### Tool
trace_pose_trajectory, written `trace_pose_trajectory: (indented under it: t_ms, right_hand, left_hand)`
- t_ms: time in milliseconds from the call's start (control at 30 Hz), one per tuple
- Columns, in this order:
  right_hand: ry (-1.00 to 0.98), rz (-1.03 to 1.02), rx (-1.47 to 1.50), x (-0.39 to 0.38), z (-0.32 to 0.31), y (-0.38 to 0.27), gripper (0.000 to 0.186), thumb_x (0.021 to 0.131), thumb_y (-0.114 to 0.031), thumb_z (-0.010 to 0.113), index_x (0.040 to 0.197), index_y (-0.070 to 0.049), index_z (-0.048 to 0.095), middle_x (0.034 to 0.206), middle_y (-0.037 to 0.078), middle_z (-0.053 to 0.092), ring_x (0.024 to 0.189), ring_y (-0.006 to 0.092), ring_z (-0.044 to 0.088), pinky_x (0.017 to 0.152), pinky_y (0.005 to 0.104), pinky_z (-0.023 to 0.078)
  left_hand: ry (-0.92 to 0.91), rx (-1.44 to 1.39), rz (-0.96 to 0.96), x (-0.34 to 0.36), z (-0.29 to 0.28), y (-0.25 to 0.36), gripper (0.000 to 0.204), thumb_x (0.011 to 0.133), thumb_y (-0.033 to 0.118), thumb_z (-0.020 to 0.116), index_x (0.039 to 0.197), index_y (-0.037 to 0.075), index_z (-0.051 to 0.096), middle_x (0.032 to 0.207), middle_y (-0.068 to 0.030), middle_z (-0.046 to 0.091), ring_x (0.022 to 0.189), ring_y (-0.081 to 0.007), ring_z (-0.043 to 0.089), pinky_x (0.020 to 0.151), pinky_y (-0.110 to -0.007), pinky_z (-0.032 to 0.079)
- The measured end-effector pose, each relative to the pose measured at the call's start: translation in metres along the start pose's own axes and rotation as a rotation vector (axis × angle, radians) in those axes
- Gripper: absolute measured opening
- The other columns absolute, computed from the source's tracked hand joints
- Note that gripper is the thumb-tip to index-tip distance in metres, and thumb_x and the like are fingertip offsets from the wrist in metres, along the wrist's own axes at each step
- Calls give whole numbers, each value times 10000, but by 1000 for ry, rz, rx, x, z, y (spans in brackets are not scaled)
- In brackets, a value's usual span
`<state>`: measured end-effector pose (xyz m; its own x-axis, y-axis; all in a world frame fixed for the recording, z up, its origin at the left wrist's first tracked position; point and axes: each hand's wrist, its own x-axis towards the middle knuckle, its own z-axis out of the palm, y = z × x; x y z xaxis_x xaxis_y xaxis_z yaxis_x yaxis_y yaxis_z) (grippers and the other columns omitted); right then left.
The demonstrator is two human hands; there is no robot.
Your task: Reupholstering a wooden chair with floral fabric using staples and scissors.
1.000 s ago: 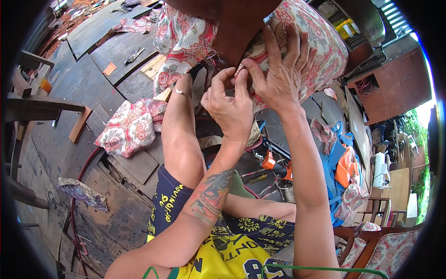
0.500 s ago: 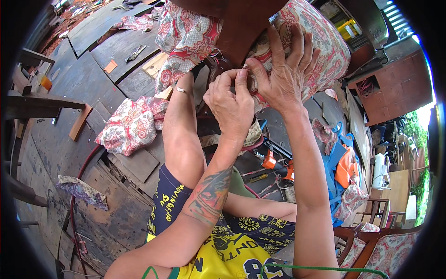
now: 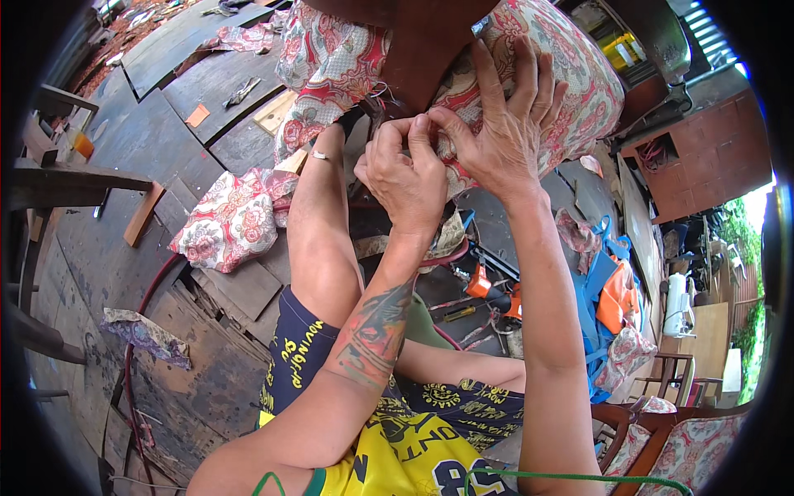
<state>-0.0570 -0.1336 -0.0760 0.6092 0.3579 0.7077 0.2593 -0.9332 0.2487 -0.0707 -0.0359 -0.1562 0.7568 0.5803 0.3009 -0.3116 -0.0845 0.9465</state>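
A chair part padded in red and white floral fabric [image 3: 579, 91] fills the top of the view, beside a dark brown wooden piece [image 3: 418, 62]. My right hand [image 3: 506, 124] lies on the fabric with fingers stretched and spread, its thumb pressing at the edge near the wood. Close to that thumb, my left hand [image 3: 403, 178] is closed in a pinch at the fabric's edge; whatever sits between its fingertips is hidden. Loose thin threads [image 3: 380, 93] hang by the wood, left of my hands. More floral fabric [image 3: 322, 83] drapes on the wood's left side.
A floral fabric bundle [image 3: 227, 223] lies on worn floor boards [image 3: 198, 388] at left, near a red hose [image 3: 132, 388]. An orange and black tool [image 3: 488, 288] lies past my legs. Blue and orange bags [image 3: 612, 289] are at right, wooden chair parts [image 3: 83, 175] at left.
My left hand has shifted slightly left, its fingertips still near the fabric edge. The right hand has barely moved, with its thumb a little further left.
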Motion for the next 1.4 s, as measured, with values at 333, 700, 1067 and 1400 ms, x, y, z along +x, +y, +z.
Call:
trace_pose_trajectory:
  t_ms: [333, 700, 1067, 1400]
  right_hand:
    - [-1, 17, -12, -1, 2, 1, 908, 841, -642, 748, 1606, -296, 403, 1670, 162, 223, 1568, 421, 98, 1232, 637, 56]
    - [40, 13, 88, -1, 3, 5, 875, 810, -574, 792, 1575, -325, 449, 1667, 125, 248, 1571, 413, 71, 1228, 661, -4]
    - [18, -3, 44, -1, -3, 3, 956, 797, -617, 804, 1606, -305, 401, 1679, 169, 206, 1564, 442, 102, 1232, 622, 59]
    - [68, 8, 80, 4, 0, -3, 963, 740, -537, 848, 1581, -308, 439, 1658, 152, 248, 1560, 435, 113, 1233, 647, 50]
  left_hand:
    - [-84, -374, -230, -2, -2, -3, 221, 979, 195, 748, 934, -21, 742, 790, -119, 742, 732, -143, 675, 664, -334, 534]
    - [-74, -149, -99, -1, -5, -5, 204, 975, 254, 720, 913, 59, 714, 838, -90, 737, 750, -264, 681, 804, -414, 453]
    - [-69, -15, -102, 0, -4, -3, 214, 972, 295, 710, 912, 90, 702, 785, -74, 717, 796, -287, 666, 889, -420, 377]
    - [-167, -376, -233, 7, -11, -10, 208, 960, 180, 756, 936, -23, 722, 804, -126, 754, 701, -163, 697, 689, -323, 543]
